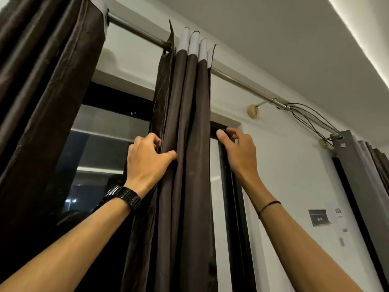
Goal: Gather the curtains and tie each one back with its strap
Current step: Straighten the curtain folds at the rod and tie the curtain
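A dark brown curtain (189, 127) hangs bunched in tight folds from a steel rod (136, 28) in the middle of the head view. My left hand (147, 159), with a black watch on its wrist, grips the curtain's left folds, fingers curled into the fabric and thumb across the front. My right hand (237, 150) is just to the right of the bundle, its thumb near the curtain's right edge and its fingers bent over the dark window frame (229, 186). A second brown curtain (42, 81) hangs at the left. No strap is visible.
A dark window pane (92, 165) lies between the two curtains. The rod runs right to a wall bracket (253, 111) with thin wires. Another grey curtain panel (362, 186) hangs at the far right, beside wall plates (319, 217).
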Demonstrator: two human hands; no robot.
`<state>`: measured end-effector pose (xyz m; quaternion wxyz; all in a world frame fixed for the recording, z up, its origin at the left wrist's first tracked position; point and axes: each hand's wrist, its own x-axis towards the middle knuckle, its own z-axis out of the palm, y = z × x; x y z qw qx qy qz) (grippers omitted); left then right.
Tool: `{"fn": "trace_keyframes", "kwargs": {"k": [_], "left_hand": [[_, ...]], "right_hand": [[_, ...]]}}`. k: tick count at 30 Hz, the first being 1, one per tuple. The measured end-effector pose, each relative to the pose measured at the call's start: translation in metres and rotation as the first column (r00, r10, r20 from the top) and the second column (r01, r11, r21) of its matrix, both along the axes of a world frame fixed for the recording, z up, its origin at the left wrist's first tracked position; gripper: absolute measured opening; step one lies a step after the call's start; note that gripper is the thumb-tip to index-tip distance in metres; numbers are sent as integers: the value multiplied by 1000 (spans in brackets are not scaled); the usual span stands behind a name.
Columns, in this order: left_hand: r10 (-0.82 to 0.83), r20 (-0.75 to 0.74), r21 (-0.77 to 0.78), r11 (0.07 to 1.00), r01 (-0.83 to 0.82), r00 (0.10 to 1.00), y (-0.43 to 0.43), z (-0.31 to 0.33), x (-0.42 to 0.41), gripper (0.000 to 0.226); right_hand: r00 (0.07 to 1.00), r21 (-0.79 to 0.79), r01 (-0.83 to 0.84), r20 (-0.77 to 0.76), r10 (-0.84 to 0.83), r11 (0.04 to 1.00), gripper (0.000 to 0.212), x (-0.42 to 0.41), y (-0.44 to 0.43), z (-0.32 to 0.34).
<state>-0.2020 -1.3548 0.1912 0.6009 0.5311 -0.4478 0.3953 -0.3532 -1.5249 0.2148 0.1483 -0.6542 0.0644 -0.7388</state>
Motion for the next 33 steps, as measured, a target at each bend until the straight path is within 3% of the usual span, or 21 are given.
{"fn": "trace_keyframes", "kwargs": {"k": [4, 7, 12, 15, 18, 21, 25, 29, 33], "left_hand": [[5, -22, 24, 1000, -4, 1000, -8, -17, 1, 32], [-10, -35, 90, 996, 13, 999, -16, -40, 2, 37], [55, 39, 165, 984, -60, 998, -24, -89, 7, 31], [52, 83, 195, 979, -68, 995, -22, -119, 10, 35], [34, 110, 236, 970, -59, 993, -17, -153, 12, 38], [69, 122, 266, 959, -99, 990, -10, -189, 12, 37], [107, 104, 310, 941, -134, 989, 3, -230, 8, 29], [138, 13, 431, 893, -130, 990, 17, -268, 5, 42], [140, -30, 635, 767, -89, 990, 32, -316, 6, 63]], "right_hand": [[929, 210, -294, -168, 331, 932, 78, 14, -9, -54], [869, 280, -390, -204, 452, 877, 70, 29, -7, -90], [825, 253, -474, -207, 526, 843, 36, 40, 1, -137], [868, 200, -407, -218, 446, 891, 47, 42, 12, -164], [952, 52, -201, -223, 208, 978, 84, 46, 25, -199], [969, -116, -4, -245, -25, 993, 94, 46, 34, -236], [964, -150, 141, -206, -171, 979, 73, 45, 38, -283], [867, -77, 258, -421, -266, 963, 33, 40, 36, -328], [855, 79, 187, -505, -122, 979, 16, 33, 59, -360]]}}
